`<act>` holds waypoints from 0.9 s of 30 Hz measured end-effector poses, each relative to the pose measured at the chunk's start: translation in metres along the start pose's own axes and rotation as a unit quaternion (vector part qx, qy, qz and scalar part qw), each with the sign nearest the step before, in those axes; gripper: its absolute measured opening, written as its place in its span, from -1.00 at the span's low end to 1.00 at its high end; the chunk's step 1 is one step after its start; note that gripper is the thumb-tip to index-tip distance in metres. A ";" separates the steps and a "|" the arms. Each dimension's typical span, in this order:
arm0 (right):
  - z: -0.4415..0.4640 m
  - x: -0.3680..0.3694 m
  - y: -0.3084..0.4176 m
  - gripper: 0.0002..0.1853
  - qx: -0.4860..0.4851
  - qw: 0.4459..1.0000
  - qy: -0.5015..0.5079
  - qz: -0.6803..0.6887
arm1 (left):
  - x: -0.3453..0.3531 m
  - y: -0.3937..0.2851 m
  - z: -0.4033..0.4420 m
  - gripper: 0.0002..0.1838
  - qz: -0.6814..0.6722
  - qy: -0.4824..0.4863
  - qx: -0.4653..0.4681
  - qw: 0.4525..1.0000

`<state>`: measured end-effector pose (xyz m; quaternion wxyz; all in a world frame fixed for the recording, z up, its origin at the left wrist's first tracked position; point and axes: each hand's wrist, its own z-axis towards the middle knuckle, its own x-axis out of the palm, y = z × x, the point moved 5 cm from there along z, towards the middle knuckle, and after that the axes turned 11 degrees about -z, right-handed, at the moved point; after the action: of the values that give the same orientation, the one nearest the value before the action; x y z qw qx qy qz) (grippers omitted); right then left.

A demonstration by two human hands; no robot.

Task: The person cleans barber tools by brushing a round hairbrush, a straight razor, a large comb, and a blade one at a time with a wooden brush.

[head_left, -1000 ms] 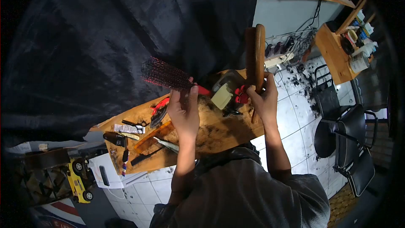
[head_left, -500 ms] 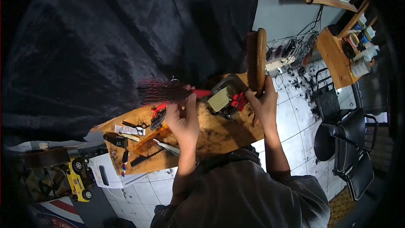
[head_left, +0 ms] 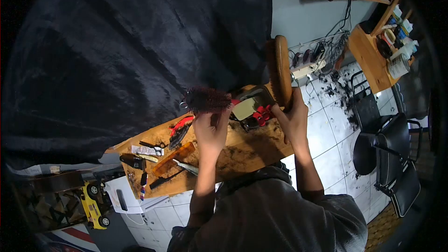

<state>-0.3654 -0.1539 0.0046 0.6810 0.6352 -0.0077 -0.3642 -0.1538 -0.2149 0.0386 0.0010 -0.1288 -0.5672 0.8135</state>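
Holding two brushes in two hands, one to each, well apart. Clamping the left hand (head_left: 210, 133) on a dark bristled brush (head_left: 205, 99), kept roughly level above the far part of the bench (head_left: 242, 156), in front of a black cloth (head_left: 140, 42). Clamping the right hand (head_left: 295, 119) on a wooden brush (head_left: 282, 67), pointed away from the body, with bristles facing left and its back reaching past the cloth's right border. Leaving a gap between the hands, over one pale yellow box (head_left: 247, 108), with one red item (head_left: 262, 115) just beside the right fingers. Near the right hand, running out of bench at the right end, with tiled floor (head_left: 324, 140) beyond. Toward the body, showing a stretch of bench top strewn only with hair clippings, ending at the near edge. Left of the left arm, more crowded: counting one pair of scissors (head_left: 156, 147) across one paper strip (head_left: 140, 150), one orange comb-like piece (head_left: 173, 158), one dark comb (head_left: 165, 180), one silvery tool (head_left: 186, 166) and one black item (head_left: 133, 161). Farther out, showing one yellow toy car (head_left: 93, 207) to the left and black seating (head_left: 394, 144) to the right, too tangled to count.
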 end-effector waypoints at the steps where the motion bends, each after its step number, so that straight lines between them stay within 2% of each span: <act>1: 0.000 -0.001 0.000 -0.65 -0.001 1.000 -0.005 0.002 | 0.002 -0.001 0.003 -0.83 0.007 0.007 0.001 1.000; 4: 0.001 -0.001 -0.001 -0.69 0.001 1.000 -0.010 0.007 | 0.008 -0.004 0.016 -0.89 0.003 0.026 0.017 1.000; 10: 0.002 -0.001 -0.005 -0.64 0.023 0.999 0.043 0.014 | 0.020 -0.004 0.019 -0.90 -0.090 0.084 -0.041 0.992; 16: 0.002 0.003 -0.012 -0.65 0.011 0.998 0.029 0.046 | 0.019 0.006 0.010 -0.82 0.052 0.118 -0.015 0.992; 22: -0.002 0.018 -0.024 -0.68 0.075 0.988 0.041 0.125 | 0.023 0.014 0.000 -0.73 0.005 0.024 -0.065 0.998; 25: -0.003 0.020 -0.025 -0.67 0.074 0.985 0.054 0.146 | 0.022 0.011 -0.006 -0.73 0.014 0.004 -0.130 0.991; 27: -0.001 0.020 -0.024 -0.65 0.056 0.985 0.054 0.154 | 0.024 0.006 -0.007 -0.70 0.017 -0.034 -0.102 0.994</act>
<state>-0.3618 -0.1610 -0.0257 0.6917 0.6825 -0.0894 -0.2187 -0.1743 -0.2069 0.0263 -0.0450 -0.1103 -0.6447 0.7551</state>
